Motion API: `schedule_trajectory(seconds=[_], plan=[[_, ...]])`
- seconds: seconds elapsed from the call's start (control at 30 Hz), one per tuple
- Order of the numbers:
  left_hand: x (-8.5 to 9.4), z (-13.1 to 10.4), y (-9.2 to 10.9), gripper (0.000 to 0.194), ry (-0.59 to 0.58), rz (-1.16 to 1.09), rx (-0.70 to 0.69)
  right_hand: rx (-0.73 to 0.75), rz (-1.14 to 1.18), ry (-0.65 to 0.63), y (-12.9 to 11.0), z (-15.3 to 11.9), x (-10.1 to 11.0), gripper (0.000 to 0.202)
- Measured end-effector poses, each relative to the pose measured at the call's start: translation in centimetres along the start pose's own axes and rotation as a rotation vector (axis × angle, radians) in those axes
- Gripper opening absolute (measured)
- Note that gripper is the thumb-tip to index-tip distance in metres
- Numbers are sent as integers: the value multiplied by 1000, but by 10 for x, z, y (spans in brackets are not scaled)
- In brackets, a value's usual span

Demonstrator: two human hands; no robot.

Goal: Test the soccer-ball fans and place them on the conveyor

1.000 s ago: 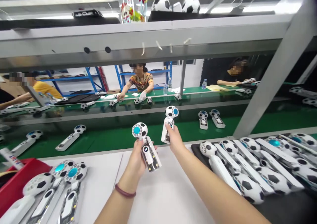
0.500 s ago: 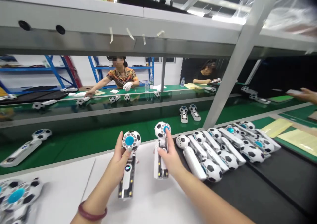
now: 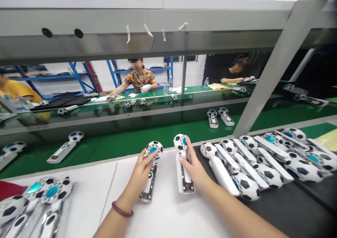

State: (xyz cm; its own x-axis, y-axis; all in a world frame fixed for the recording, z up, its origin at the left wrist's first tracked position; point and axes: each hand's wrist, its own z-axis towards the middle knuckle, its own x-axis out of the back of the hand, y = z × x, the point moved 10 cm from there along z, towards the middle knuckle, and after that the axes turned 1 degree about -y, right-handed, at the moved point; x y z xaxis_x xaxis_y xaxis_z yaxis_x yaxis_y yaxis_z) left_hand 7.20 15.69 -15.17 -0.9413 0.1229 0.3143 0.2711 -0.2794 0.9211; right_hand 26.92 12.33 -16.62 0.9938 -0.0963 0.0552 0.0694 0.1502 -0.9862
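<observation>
Both hands have come down since half a second ago; the two handheld football fans, then lifted clear, now lie low on the white surface (image 3: 168,213), heads pointing away toward the green conveyor belt (image 3: 118,146). Left hand (image 3: 140,173) wraps the left fan (image 3: 151,171) at its neck, fingers (image 3: 147,157) curled up against the football head with the blue centre; handle end rests on or just above the surface, contact not resolvable. Right hand (image 3: 193,167) is clenched round the right fan (image 3: 183,164), thumb along the open handle, index reaching up onto the head; this unit lies flat and parallel to the left one, a narrow gap between them.

Judged step: setting down or comparing the pair side by side; grip not yet released on either. Next move would call for keeping both units straight while the fingers let go.

Row of finished fans (image 3: 252,167) lies on the dark mat (image 3: 289,210) just right of the right hand; more fans (image 3: 39,199) at lower left; a worker (image 3: 139,81) sits across the belt.
</observation>
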Motion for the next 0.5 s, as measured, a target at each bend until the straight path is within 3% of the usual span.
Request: schedule_trajectory(seconds=[0.13,0.2,0.27,0.33,0.4,0.5], plan=[[22,-11,29,28,204,54,-243,13,-79,-29,-4,-5,-6,75],[30,-17,31,36,277,23,-283,37,-89,-42,-8,-8,-9,87],[30,-16,12,62,255,-62,-147,53,-91,-53,-12,-10,-11,97],[19,-14,-17,74,137,-117,68,30,-74,-95,-10,-11,-14,102],[8,-17,-39,61,25,-110,214,-54,-54,-195,-1,-11,-23,93],[0,-22,-51,40,-1,-195,279,-183,-44,-361,16,-13,-39,65]])
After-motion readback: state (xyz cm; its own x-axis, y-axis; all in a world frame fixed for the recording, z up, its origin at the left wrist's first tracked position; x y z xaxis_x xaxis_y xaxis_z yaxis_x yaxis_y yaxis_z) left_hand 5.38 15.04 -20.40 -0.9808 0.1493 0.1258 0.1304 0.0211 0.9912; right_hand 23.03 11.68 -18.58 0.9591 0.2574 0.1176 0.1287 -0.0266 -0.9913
